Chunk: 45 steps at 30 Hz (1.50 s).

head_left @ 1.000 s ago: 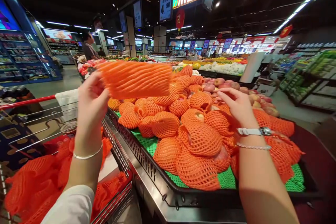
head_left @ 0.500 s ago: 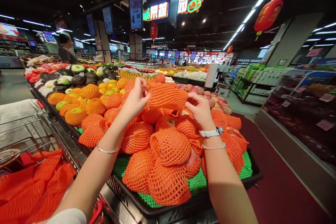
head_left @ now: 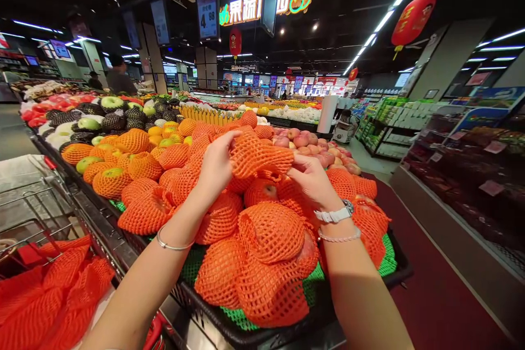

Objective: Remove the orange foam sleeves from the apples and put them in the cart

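An orange foam net sleeve is stretched between my two hands above the fruit pile. My left hand is closed round its left end, which bulges wide; whether a fruit sits inside I cannot tell. My right hand pinches the narrower, gathered right end. Just below lie several netted fruits, among them one with its stem end showing and a large netted fruit nearer me. They rest on green netting in a black crate.
At lower left a metal shopping cart holds flattened red-orange sleeves. Bare reddish apples lie behind the pile, yellow-green netted fruits to the left. A person stands at far left. A shelf display is on the right.
The sleeve, flat and taut before, is now bunched: wide at my left hand, narrowed at my right. My left fingers have wrapped further round it. The view has shifted slightly.
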Tool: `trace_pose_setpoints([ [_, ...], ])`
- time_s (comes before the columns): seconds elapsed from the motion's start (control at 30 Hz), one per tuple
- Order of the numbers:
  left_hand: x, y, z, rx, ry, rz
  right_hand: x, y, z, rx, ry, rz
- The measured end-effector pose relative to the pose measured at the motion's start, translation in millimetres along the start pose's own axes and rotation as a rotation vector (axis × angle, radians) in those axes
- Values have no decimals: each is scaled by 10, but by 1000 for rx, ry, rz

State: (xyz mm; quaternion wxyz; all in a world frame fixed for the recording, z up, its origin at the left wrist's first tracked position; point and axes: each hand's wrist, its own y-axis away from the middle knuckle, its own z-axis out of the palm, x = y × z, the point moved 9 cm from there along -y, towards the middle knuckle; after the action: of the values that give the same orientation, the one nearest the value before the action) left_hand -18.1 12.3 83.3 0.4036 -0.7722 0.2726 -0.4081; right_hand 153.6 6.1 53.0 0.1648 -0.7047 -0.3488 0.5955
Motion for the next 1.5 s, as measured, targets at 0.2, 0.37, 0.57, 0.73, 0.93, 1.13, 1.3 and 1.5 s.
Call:
trace_pose_setpoints([
  [0.2, 4, -33, -87, 91, 20, 25, -41, -25, -19, 9, 247, -62],
  [0.37, 152, 3, -220, 199, 53, 147, -40, -27, -76, 65, 209, -61],
  [0.57, 415, 61, -70, 10, 47, 304, 63, -36, -166, 197, 119, -32],
  [0.73, 365, 74, 181, -248, 194, 226, 32, -28, -210, 222, 41, -45],
  [0.93, 334, 133, 311, -406, 485, 136, -48, 6, -85, 50, 42, -47],
  [1.13, 478, 265, 454, -555, 483, 158, 57, 28, 49, 17, 269, 0],
  [1.3, 514, 292, 510, -575, 519, 120, 108, 55, 130, 120, 260, 9],
  [1.5, 440, 249, 494, -518, 535, 46, 122, 59, 139, 227, 46, -43],
])
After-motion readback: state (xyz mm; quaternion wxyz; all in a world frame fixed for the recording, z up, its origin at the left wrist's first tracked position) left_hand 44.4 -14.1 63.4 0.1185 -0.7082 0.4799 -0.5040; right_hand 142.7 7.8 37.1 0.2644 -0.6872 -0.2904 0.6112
